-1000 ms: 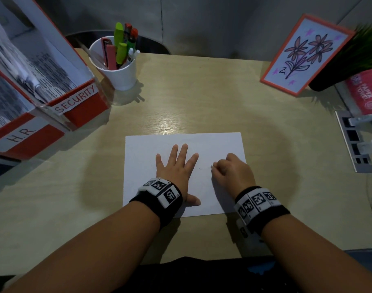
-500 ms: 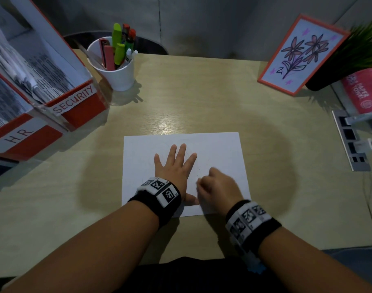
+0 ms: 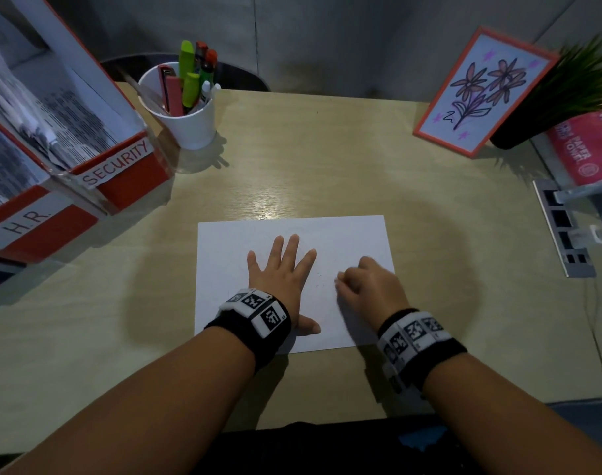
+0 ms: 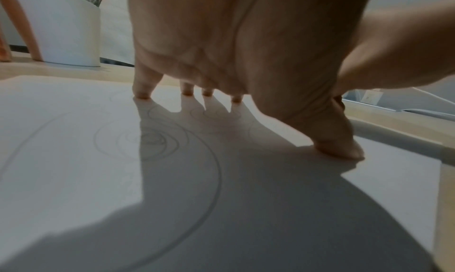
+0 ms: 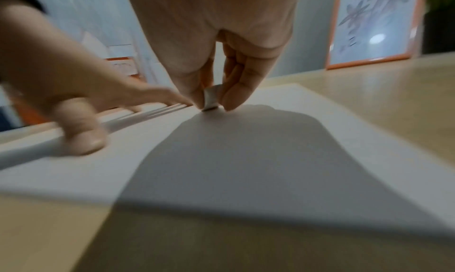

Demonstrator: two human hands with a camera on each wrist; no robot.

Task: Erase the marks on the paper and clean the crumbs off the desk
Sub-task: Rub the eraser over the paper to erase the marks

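A white sheet of paper [image 3: 344, 234] lies on the wooden desk [image 3: 327, 159] in front of me. My left hand [image 3: 279, 269] presses flat on its middle, fingers spread. Faint pencil circles and curves [image 4: 147, 140] show on the paper under that hand in the left wrist view. My right hand [image 3: 364, 282] is curled over the sheet's right part and pinches a small white eraser [image 5: 211, 99] against the paper. A few dark crumbs [image 3: 320, 281] lie on the sheet between the two hands.
A white cup of pens and markers [image 3: 186, 111] stands at the back left beside red file boxes marked SECURITY [image 3: 118, 162] and H.R. A framed flower drawing [image 3: 477, 90], a plant [image 3: 580, 84] and a socket strip [image 3: 563, 231] are on the right.
My right hand slid left and toward me across the paper, then back to the right. The left hand stayed pressed on the sheet.
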